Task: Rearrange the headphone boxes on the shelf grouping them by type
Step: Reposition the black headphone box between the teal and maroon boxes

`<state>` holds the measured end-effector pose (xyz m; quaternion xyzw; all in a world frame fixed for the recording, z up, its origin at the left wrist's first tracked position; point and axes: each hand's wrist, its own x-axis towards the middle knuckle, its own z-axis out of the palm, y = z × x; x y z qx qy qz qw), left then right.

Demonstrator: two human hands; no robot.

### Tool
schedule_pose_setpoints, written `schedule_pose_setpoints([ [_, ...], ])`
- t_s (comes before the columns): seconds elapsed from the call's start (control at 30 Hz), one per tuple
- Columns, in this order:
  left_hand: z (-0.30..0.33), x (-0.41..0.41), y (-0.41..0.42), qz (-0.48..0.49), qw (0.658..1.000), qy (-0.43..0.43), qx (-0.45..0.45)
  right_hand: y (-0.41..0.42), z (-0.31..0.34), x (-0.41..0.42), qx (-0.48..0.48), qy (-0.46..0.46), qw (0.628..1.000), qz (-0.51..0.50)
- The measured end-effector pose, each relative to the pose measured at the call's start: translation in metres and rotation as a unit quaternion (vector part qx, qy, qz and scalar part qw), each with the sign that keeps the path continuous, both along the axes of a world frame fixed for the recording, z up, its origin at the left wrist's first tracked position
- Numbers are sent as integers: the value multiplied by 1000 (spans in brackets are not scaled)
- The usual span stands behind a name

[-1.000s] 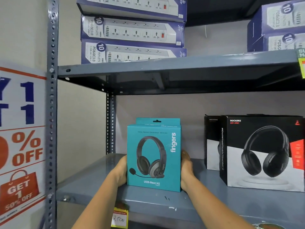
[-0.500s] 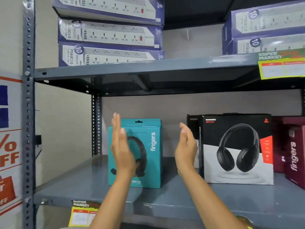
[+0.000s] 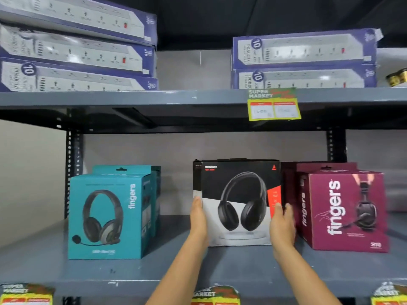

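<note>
A black-and-white headphone box (image 3: 239,203) stands in the middle of the grey shelf (image 3: 132,271), with a second black box behind it. My left hand (image 3: 198,219) presses its left side and my right hand (image 3: 282,225) its right side, so both hands grip it. To the left stands a teal "fingers" headset box (image 3: 110,216) with another teal box behind it. To the right stands a maroon "fingers" box (image 3: 345,210), also backed by another maroon box.
The upper shelf (image 3: 154,97) carries stacks of purple power-strip boxes (image 3: 77,51) and a second stack (image 3: 304,62), with a yellow price tag (image 3: 274,106) hanging from its edge. A perforated upright (image 3: 71,172) stands at the left rear. Price tags line the lower shelf edge.
Both hands let go of the teal box, lifted away and moved right onto the sides of the black box. The view panned right, bringing the maroon boxes into sight.
</note>
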<state>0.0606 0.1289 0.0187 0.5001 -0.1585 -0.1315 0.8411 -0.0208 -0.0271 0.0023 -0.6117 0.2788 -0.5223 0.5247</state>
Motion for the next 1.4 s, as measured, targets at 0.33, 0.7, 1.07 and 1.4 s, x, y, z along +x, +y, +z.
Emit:
schedule_pose_setpoints([
  [0.33,-6,38,30,94,992,25,78,-22,-14,18,18,17,990,139],
  [0.7,-24,89,2,13,995,22,92,-54,-13,66,164,21,944,286],
  [1.07,-31,114,-4,48,993,16,110,-66,-16,88,158,22,948,276],
  [1.4,-34,83,26,46,992,15,115,-38,-15,56,141,40,950,275],
])
